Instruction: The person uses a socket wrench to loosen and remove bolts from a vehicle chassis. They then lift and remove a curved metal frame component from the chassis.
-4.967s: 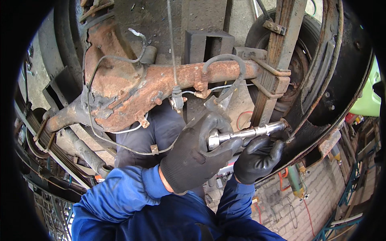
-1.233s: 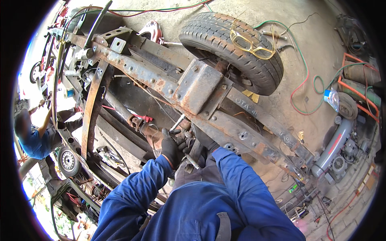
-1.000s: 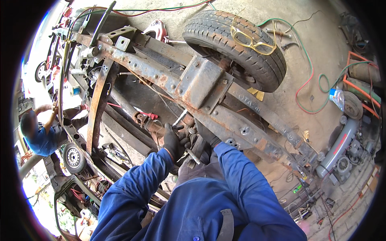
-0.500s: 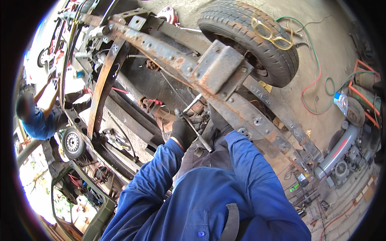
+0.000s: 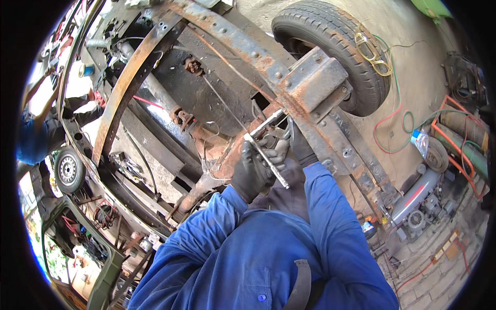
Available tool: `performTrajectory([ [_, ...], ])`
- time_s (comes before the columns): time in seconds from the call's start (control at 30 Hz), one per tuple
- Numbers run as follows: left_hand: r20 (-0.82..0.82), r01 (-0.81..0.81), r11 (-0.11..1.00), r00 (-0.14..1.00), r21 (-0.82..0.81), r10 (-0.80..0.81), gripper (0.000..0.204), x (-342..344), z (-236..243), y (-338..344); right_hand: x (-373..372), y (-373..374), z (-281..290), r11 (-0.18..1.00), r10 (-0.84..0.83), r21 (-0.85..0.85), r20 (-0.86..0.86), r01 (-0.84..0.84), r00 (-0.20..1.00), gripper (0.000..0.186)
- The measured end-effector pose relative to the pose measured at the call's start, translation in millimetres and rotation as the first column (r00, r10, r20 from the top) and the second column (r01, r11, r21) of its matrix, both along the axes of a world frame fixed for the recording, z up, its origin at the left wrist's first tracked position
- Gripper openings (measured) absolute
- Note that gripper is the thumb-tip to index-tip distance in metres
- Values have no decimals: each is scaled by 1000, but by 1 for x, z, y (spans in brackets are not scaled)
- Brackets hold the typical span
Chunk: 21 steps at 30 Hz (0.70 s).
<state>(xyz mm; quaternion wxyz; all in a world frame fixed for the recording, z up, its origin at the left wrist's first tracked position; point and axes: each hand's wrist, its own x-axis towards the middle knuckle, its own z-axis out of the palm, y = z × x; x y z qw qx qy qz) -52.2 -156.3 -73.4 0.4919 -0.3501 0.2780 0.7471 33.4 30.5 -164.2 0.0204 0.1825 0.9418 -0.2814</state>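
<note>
My left hand (image 5: 252, 173), in a dark work glove, has its fingers curled around the handle of a socket wrench (image 5: 274, 173). The wrench's extension bar (image 5: 266, 123) runs at an angle from the handle's head up to the inner side of a rusty vehicle frame rail (image 5: 323, 129). Beside that rail, close to the bar's far end, is my right hand (image 5: 300, 144), also gloved. Its fingers look bent in against the rail and are partly hidden; what they grip cannot be made out. Below the tool lies a rusty axle (image 5: 212, 147).
A large tyre (image 5: 341, 57) leans past the rail, yellow-framed goggles (image 5: 380, 64) on its tread. A curved rusty crossmember (image 5: 126, 85) spans the frame at left. An air compressor (image 5: 418, 194) and a hose (image 5: 397, 93) are on the right. Another person (image 5: 36, 134) is at far left.
My view has shifted, so the frame fills more of it. My left hand has turned, its fingers now showing under the wrench handle. My right hand shows more beside the rail.
</note>
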Motion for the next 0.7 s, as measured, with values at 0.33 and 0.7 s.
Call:
performTrajectory([
  [0.33,-65,7,1000,998,19,-5,70,63,-5,7,2,-4,-16,992,-66,-115,-70,58,995,48],
  [0.7,169,75,939,985,-335,-18,58,56,10,31,7,-33,-41,999,-38,2,-3,38,999,54],
])
